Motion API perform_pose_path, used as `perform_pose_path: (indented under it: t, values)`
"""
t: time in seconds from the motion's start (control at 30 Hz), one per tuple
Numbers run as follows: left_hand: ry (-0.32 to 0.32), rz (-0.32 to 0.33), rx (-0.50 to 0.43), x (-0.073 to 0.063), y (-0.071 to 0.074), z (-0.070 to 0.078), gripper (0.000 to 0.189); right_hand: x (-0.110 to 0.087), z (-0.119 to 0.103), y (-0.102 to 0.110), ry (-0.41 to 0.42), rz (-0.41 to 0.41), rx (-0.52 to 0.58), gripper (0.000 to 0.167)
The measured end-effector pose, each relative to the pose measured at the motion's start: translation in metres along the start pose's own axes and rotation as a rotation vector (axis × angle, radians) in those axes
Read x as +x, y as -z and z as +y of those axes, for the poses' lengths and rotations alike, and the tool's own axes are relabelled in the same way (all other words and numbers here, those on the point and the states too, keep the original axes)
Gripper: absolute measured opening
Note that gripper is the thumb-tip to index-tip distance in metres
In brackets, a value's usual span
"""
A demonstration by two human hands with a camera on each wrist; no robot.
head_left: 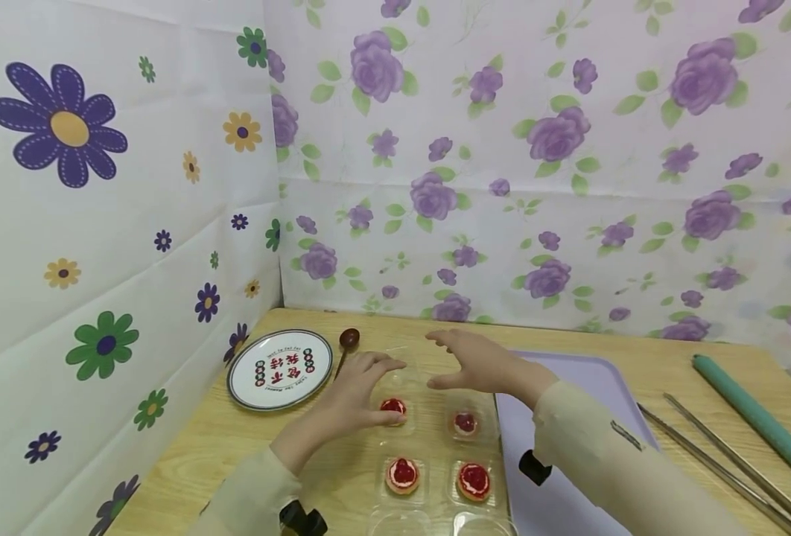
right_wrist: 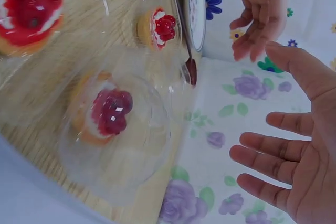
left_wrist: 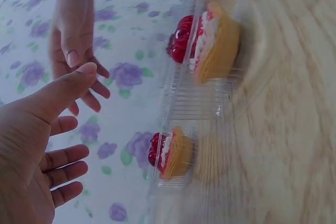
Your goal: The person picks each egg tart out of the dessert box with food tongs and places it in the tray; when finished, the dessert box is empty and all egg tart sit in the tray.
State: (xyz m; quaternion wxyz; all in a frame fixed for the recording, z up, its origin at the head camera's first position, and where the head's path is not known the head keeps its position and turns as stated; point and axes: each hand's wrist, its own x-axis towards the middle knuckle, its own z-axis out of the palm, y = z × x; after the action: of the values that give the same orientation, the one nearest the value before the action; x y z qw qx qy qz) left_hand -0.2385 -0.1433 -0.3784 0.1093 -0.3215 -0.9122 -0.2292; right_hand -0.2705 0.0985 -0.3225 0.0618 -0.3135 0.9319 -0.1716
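My left hand (head_left: 350,396) hovers over the back left tart (head_left: 392,406), fingers spread and gripping nothing. Facing it, my right hand (head_left: 477,362) is held in the air behind the back right tart (head_left: 465,423), its fingers extended and apart. Both palms look toward each other in the wrist views. Red glazed fruit and white cream top each tart, as on the near left one (head_left: 403,476) and the near right one (head_left: 474,482). They sit in clear plastic containers (head_left: 380,476). A clear domed cover (right_wrist: 157,109) lies over the back right tart in the right wrist view.
A white plate (head_left: 244,376) with printed characters stands at the left, beside a dark brown spoon (head_left: 349,339). To the right lies a lilac tray (head_left: 570,365), followed by metal rods (head_left: 724,447) and a green stick (head_left: 757,417). Flowered cloth hangs behind and left.
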Motion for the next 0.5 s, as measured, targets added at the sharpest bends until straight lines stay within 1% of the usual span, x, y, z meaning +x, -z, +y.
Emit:
perform_pose_path:
  t: [0.13, 0.23, 0.37, 0.5]
  values:
    - [-0.029, -0.053, 0.036, 0.009, 0.0, 0.006, 0.075, -0.015, 0.001, 0.001, -0.002, 0.026, -0.034, 0.077]
    - [-0.047, -0.097, 0.063, 0.016, -0.002, 0.009, 0.076, -0.024, 0.002, 0.0, -0.016, 0.033, -0.037, 0.077]
    - [-0.088, -0.153, 0.116, 0.024, -0.006, 0.012, 0.076, -0.033, 0.005, -0.001, -0.024, 0.039, -0.04, 0.073]
    - [-0.113, -0.205, 0.158, 0.032, -0.012, 0.015, 0.078, -0.042, 0.009, -0.003, -0.022, 0.045, -0.051, 0.07]
